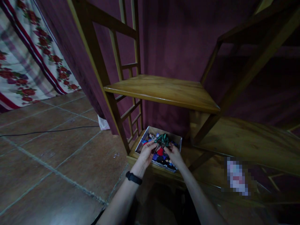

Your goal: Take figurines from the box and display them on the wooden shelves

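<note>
A shallow white box [179, 144] stands on the bottom shelf, full of small colourful toy figures [161, 159]. Just above it, a figurine with a shiny dark green top [162, 139] is held between both hands. My left hand [148, 150], with a black band on the wrist, pinches its left side. The fingers of my right hand [173, 153] are bent around its lower right side. A small red piece [160, 152] shows below the figurine, between the hands. The fingertips partly hide the figurine's lower part, and its finer details are too dark to make out.
A wooden shelf board [164, 90] juts out above the box, with a slatted wooden side frame [117, 122] to the left. Slanting wooden beams [208, 128] stand at right. A black cable [51, 131] crosses the tiled floor [70, 156]. Purple curtain [164, 47] hangs behind.
</note>
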A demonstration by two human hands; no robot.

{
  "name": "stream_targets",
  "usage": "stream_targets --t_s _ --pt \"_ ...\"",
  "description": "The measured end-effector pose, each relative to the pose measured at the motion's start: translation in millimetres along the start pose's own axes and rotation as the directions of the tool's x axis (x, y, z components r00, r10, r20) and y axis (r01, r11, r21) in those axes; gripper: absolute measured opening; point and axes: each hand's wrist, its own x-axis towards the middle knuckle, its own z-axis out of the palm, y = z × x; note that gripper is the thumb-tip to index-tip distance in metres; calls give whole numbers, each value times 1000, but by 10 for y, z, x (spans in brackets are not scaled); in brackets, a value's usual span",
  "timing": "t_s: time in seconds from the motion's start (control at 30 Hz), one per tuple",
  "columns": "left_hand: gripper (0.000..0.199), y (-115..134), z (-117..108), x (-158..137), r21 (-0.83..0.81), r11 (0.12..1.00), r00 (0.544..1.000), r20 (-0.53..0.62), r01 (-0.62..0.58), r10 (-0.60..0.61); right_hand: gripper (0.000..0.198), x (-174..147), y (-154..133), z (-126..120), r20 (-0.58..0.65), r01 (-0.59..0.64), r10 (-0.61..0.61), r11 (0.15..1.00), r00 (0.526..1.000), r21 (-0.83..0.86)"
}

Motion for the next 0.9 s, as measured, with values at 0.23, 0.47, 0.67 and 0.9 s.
stream_targets --t_s 0.23,0.47,0.67,0.9 --pt "31 3 33 -39 7 1000 1000 21 16 -16 27 39 39 -43 -8 30 -30 997 1000 -71" --pt "29 31 46 -58 57 998 999 -20 36 -35 33 -30 -79 -32 62 -111 101 976 993 189" --pt "26 -58 -12 -5 199 980 992 -127 8 18 35 -76 -171 -25 100 -216 194 931 976 294" --pt "26 -156 24 -11 278 960 999 -43 16 -5 32 -77 -154 -52 137 -228 186 866 973 444"
